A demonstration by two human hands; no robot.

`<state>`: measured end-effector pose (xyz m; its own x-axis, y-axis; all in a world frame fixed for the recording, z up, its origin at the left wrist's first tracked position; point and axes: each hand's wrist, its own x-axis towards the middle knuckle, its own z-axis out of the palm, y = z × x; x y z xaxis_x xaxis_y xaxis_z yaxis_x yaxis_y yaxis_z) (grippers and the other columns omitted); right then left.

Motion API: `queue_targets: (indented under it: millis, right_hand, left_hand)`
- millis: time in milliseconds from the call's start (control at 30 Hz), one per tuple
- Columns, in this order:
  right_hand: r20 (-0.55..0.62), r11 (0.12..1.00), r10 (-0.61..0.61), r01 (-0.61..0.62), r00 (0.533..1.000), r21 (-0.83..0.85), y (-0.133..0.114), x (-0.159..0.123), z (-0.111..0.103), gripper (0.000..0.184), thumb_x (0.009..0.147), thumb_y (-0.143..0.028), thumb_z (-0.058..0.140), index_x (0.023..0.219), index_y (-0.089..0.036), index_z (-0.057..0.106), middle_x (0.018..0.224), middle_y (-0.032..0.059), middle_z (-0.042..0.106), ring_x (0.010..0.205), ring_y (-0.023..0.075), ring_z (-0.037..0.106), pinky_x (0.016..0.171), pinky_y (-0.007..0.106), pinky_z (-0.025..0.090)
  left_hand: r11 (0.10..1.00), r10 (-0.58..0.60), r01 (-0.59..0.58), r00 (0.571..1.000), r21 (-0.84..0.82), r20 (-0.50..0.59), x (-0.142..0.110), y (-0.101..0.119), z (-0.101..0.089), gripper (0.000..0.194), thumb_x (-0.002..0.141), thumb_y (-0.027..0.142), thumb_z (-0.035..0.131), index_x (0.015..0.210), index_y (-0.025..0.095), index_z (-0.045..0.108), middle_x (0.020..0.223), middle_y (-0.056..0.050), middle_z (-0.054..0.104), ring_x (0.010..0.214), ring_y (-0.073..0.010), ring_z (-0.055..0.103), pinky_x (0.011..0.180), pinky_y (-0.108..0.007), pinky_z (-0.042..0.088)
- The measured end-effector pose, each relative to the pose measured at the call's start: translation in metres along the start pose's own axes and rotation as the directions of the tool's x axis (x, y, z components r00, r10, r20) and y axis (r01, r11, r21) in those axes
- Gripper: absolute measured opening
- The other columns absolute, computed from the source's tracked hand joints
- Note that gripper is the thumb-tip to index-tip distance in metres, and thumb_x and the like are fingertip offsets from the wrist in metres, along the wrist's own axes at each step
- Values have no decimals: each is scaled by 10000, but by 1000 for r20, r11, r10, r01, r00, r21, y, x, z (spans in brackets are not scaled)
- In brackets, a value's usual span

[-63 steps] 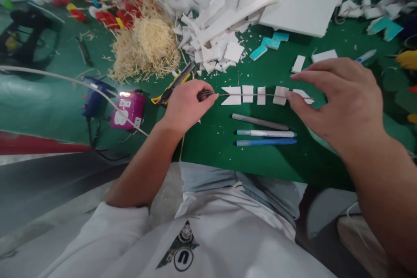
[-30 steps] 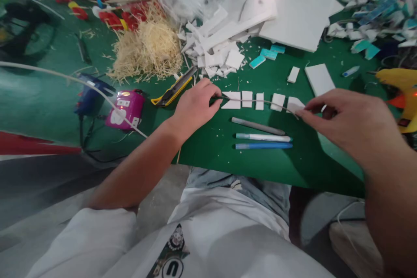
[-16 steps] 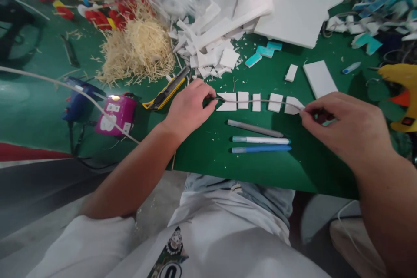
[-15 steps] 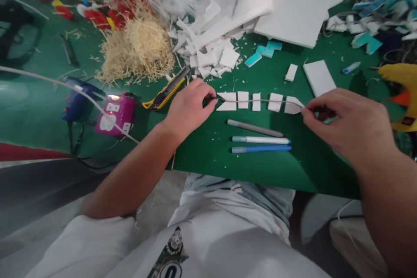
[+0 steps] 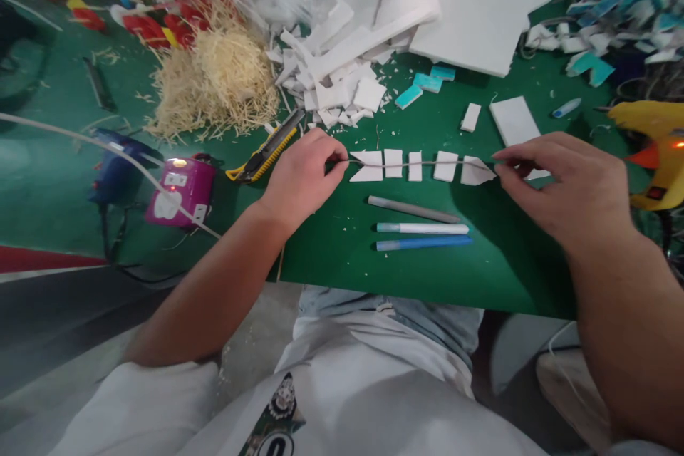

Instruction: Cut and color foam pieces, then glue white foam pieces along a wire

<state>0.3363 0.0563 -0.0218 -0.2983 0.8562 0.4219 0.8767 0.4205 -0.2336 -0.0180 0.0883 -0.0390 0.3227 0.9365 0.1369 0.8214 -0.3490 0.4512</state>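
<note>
A thin grey cord (image 5: 422, 164) runs left to right over a row of several white foam pieces on the green table. My left hand (image 5: 310, 174) pinches the cord's left end, beside the notched tail-shaped piece (image 5: 368, 174). At the other end, my right hand (image 5: 561, 185) has thumb and forefinger closed on the cord near the pointed foam piece (image 5: 474, 172). Between them lie small rectangular foam pieces (image 5: 445, 172). Just below the row rest a grey marker (image 5: 414, 209), a white marker (image 5: 427, 229) and a blue marker (image 5: 427, 244).
Left of my left hand lie a yellow utility knife (image 5: 267, 149) and a magenta power adapter (image 5: 182, 189). A heap of foam scraps (image 5: 342, 89) and straw-like shreds (image 5: 229, 75) sit behind. At right is a yellow glue gun (image 5: 652, 135).
The whole view has shifted slightly, moving the scene left. My right hand has lifted a little and its fingers have shifted at the cord's end; the cord looks straighter.
</note>
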Motion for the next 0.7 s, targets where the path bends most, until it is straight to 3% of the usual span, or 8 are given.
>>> queue_targets:
  millis: [167, 367, 533, 700]
  right_hand:
    - [-124, 994, -80, 88, 989, 64, 5, -4, 2, 126, 928, -164, 739, 950, -276, 791, 896, 46, 820, 749, 213, 779, 659, 343, 610]
    - [-68, 985, -171, 173, 983, 13, 12, -6, 8, 39, 957, -295, 752, 969, -307, 788, 987, 33, 837, 868, 243, 807, 701, 388, 628]
    - [-25, 989, -145, 145, 989, 11, 7, -7, 8, 74, 982, -313, 718, 1014, -310, 784, 1036, 43, 842, 915, 248, 814, 753, 404, 649]
    - [111, 997, 42, -49, 993, 57, -2, -4, 3, 124, 977, -338, 680, 998, -334, 802, 1085, 79, 835, 1007, 317, 801, 867, 502, 646]
  left_hand:
    - [1000, -4, 4, 1000, 17, 7, 0, 1, -2, 131, 954, 137, 656, 876, 234, 699, 952, -25, 681, 756, -162, 611, 816, -333, 553]
    - [1000, -4, 4, 1000, 22, -5, -2, -2, -1, 147, 956, 131, 641, 871, 241, 688, 939, -20, 685, 724, -156, 596, 807, -336, 555]
    - [999, 13, -13, 1000, 41, -5, -2, -2, -1, 137, 953, 143, 645, 874, 249, 681, 983, -26, 715, 865, -187, 696, 846, -343, 573]
    - [999, -9, 10, 1000, 42, -28, -3, -2, -5, 136, 977, 195, 643, 867, 270, 675, 1000, -36, 733, 942, -221, 723, 860, -381, 578]
